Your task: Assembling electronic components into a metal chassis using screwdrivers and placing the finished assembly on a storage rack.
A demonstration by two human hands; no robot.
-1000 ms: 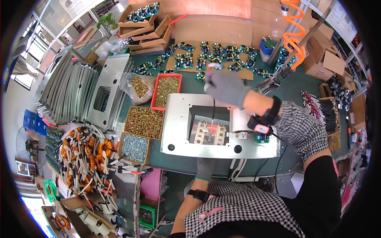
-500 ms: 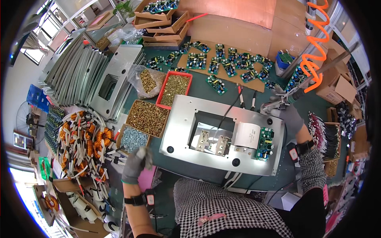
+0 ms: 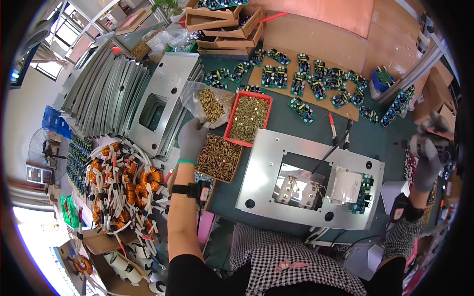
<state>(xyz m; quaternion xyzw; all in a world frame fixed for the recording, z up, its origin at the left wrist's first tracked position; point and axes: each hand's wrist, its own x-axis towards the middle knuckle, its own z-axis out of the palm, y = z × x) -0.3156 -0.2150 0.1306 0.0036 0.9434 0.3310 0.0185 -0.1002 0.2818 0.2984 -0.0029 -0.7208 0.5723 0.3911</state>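
My left hand [image 3: 192, 140], in a grey glove, is at the left edge of a cardboard box of brass-coloured screws [image 3: 218, 157], just below a clear plastic bag [image 3: 224, 102] of similar pieces. Its fingers are bent together, and what they hold, if anything, is hidden. At the far right my gloved right hand [image 3: 427, 157] is closed around a dark power screwdriver [image 3: 434, 143], its thin bit pointing left. Between the hands lies a silver metal panel [image 3: 261, 170] with a cut-out window, carrying a white cylinder [image 3: 345, 185] and a green circuit board [image 3: 364, 195].
A red tray [image 3: 270, 111] of small brass parts stands behind the screw box. Several circuit boards lie on a cardboard sheet [image 3: 276, 91] at the back. Stacked metal panels [image 3: 106, 93] and copper-wound coils [image 3: 149, 178] fill the left side. Cables [image 3: 332, 128] rise behind the panel.
My left hand has moved forward to the screw box. My right hand has left the panel's back right corner for the far right. The orange coiled hose is out of view. The view has shifted.
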